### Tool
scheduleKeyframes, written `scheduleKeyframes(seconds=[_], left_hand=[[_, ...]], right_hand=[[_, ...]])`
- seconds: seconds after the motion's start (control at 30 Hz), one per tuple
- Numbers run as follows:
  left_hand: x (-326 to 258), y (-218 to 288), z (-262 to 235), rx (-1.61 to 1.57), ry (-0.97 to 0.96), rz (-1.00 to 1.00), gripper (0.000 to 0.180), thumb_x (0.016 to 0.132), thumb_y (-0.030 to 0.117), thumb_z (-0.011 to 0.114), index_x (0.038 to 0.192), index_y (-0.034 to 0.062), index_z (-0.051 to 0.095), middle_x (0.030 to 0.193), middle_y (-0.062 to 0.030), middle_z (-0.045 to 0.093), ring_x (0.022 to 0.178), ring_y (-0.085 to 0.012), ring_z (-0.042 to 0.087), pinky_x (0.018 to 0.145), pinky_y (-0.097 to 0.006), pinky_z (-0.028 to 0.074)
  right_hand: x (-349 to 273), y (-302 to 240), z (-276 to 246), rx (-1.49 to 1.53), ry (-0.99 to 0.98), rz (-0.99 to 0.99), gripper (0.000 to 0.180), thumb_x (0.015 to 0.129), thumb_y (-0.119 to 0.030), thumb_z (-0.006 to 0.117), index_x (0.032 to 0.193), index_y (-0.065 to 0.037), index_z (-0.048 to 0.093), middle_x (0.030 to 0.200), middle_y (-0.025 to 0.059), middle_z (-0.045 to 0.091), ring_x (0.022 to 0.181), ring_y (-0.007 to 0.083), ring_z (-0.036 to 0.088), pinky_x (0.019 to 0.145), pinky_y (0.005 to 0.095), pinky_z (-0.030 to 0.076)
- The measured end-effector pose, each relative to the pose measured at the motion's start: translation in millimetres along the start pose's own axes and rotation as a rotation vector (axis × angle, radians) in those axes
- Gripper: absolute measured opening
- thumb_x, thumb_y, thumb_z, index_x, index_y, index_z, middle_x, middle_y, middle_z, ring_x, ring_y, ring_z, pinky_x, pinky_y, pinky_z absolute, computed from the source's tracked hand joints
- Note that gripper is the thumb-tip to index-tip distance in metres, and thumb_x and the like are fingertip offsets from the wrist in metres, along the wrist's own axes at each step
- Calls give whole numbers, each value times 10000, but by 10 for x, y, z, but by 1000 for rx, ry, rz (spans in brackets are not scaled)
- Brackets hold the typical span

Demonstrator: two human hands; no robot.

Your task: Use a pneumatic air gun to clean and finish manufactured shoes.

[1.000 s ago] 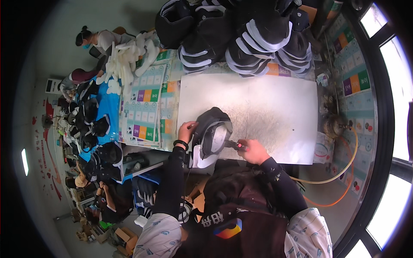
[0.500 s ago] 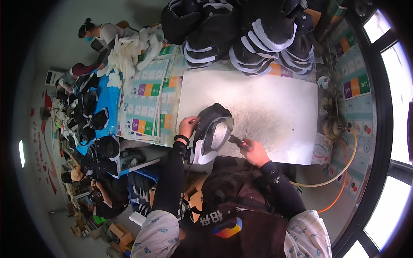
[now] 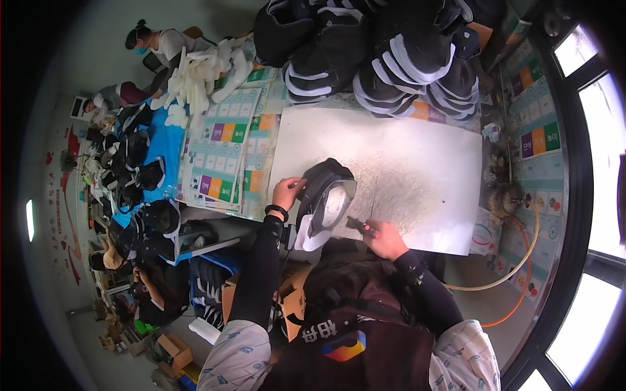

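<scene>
My left hand (image 3: 287,193) grips the left side of a black shoe upper (image 3: 319,207), which is tilted over the near edge of the white work sheet. Its pale grey inside faces up, and a light grey flap hangs at the near end. The hidden fingers of that hand curl behind the upper. To the right, my right hand (image 3: 388,241) is closed around a small dark hand tool (image 3: 355,224) with red on its handle, too small to name exactly. The tool's dark end points at the upper and stands a short gap away from it.
The white sheet (image 3: 430,176) carries a dark smudge. Stacked black shoe uppers (image 3: 404,58) line the back. Printed sheets (image 3: 218,156) and white foam pieces (image 3: 195,81) lie left, beside a blue table cover (image 3: 163,150). Hoses (image 3: 528,247) hang right. People sit on the left.
My right hand has drawn the tool slightly down, away from the shoe upper. The left hand keeps its hold on the upper, and the whole view has shifted a little.
</scene>
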State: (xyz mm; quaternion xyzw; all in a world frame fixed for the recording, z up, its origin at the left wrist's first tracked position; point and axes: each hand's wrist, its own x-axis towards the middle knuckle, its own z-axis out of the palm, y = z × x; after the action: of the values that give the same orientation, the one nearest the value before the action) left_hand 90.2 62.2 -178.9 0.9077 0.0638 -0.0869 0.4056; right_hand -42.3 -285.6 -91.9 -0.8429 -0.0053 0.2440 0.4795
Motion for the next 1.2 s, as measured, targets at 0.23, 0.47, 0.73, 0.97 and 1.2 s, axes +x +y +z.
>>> scheduleKeyframes(seconds=[0.23, 0.47, 0.73, 0.97, 1.2], left_hand=[[-33, 170, -6, -34, -38, -26, 309, 936, 315, 792, 1048, 27, 786, 792, -35, 727, 705, -108, 643, 661, -261, 496], [-48, 90, -33, -21, -27, -22, 304, 934, 306, 794, 1047, 24, 787, 815, -30, 741, 723, -96, 648, 671, -255, 497], [-49, 105, 17, -103, -45, -32, 374, 901, 386, 800, 1044, 41, 792, 790, -70, 726, 717, -139, 658, 680, -284, 503], [23, -16, 98, -473, -43, -252, 297, 965, 356, 724, 996, 70, 797, 768, 29, 651, 610, -63, 501, 558, -264, 375], [-224, 153, -20, -371, -629, -907, 354, 960, 449, 649, 825, 128, 586, 622, -46, 526, 462, -181, 483, 400, -308, 333]], right_hand=[[42, 77, -72, 36, 216, 72, 351, 791, -179, 674, 1096, -10, 716, 892, 284, 694, 911, 486, 669, 821, 509, 542], [-34, 126, 70, 100, -10, 21, 300, 807, -201, 685, 1040, -12, 702, 911, 265, 700, 919, 463, 677, 810, 481, 536], [2, 133, -66, 180, 94, 94, 390, 799, -209, 706, 1137, -14, 718, 993, 287, 710, 1001, 476, 669, 878, 478, 542], [-41, 67, -201, 62, -67, -21, 418, 799, -204, 700, 1161, 4, 700, 1019, 297, 705, 1028, 471, 671, 886, 476, 536], [-260, 434, -676, 310, 265, 154, 353, 845, -142, 766, 1146, 9, 658, 833, 197, 701, 733, 341, 698, 680, 417, 543]])
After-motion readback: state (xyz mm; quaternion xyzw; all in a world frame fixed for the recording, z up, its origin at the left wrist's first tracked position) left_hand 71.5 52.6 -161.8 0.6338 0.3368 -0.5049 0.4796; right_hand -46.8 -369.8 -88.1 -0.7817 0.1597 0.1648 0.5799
